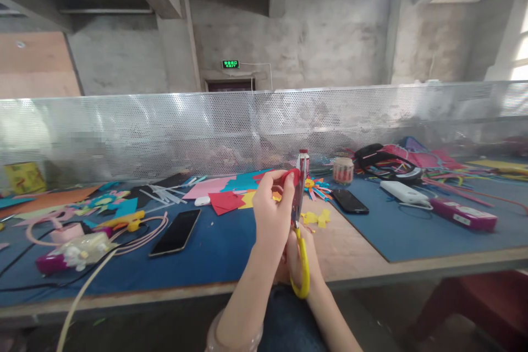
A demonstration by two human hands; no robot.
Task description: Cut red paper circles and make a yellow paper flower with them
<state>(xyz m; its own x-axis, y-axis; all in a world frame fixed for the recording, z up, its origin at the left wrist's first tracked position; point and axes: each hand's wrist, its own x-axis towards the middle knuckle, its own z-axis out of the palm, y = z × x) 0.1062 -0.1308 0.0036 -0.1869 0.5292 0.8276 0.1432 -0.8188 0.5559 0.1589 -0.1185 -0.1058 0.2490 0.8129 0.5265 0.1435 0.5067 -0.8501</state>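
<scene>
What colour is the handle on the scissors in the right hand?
Yellow; the scissors' handle shows best in the head view.

"What colours are at the hands?"
"The small piece [291, 175] in the left hand [271, 201] is red; the scissors [306, 272] in the right hand [315, 256] have yellow handles."
"Beyond them?"
"Yellow scraps [317, 218] past the right hand, a red sheet [224, 203] past the left. Farther off, a grey screen [165, 132] dotted all over with holes."
"Left of both hands?"
"A black phone [175, 232] on a blue covering [226, 256]."
</scene>
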